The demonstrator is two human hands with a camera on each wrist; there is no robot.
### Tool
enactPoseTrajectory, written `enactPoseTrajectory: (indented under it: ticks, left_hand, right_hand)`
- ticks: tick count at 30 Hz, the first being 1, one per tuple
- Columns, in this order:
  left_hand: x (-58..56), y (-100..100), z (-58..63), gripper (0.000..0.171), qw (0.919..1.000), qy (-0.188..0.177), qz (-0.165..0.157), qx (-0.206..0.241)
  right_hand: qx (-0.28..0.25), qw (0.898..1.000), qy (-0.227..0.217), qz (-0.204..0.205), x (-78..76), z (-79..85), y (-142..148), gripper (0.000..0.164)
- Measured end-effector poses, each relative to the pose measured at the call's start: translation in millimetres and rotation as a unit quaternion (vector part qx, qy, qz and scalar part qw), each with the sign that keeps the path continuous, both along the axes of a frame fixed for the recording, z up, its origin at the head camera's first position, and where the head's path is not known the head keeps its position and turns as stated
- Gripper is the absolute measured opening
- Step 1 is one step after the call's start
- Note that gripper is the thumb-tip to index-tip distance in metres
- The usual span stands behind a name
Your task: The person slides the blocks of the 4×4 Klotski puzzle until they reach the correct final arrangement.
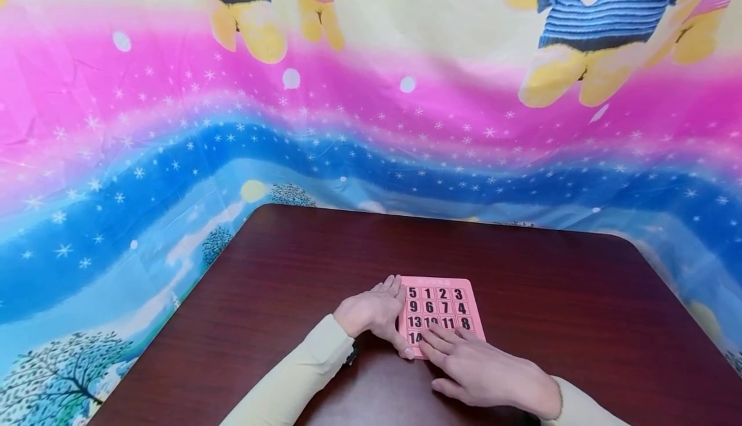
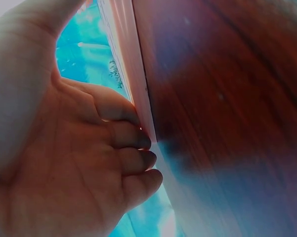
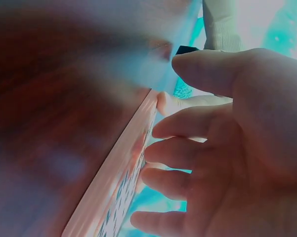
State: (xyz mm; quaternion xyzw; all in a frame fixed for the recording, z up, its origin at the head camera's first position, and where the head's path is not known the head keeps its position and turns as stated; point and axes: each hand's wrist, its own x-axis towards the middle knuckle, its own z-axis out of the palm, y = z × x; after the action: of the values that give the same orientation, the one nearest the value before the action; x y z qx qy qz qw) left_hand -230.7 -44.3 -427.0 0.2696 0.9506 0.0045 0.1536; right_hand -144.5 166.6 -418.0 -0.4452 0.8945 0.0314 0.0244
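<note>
A pink sliding number puzzle with black numerals lies flat on the table. Its top row reads 5, 1, 2, 3; the second reads 9, 6, 7, 4. My left hand rests against its left side, fingers along the edge and thumb at the near left corner. In the left wrist view the fingertips meet the pink edge. Over the near rows lies my right hand, fingers extended onto the tiles, thumb apart from the board. These fingers hide most of the bottom row. The right wrist view shows the right fingers beside the tiled face.
The dark brown wooden table has rounded far corners. A patterned cloth in pink, blue and cream, with bears and snowflakes, hangs behind and beside it. A small black object shows at the left wrist.
</note>
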Motion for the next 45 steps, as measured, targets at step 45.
enactPoseTrajectory:
  ticks: [45]
  left_hand:
    - [-1.4,0.0,-1.0,0.130,1.0000,-0.005,-0.006,-0.004]
  right_hand:
    - [-0.023,0.999,-0.036,-0.027,-34.2,-5.9,-11.5,0.056]
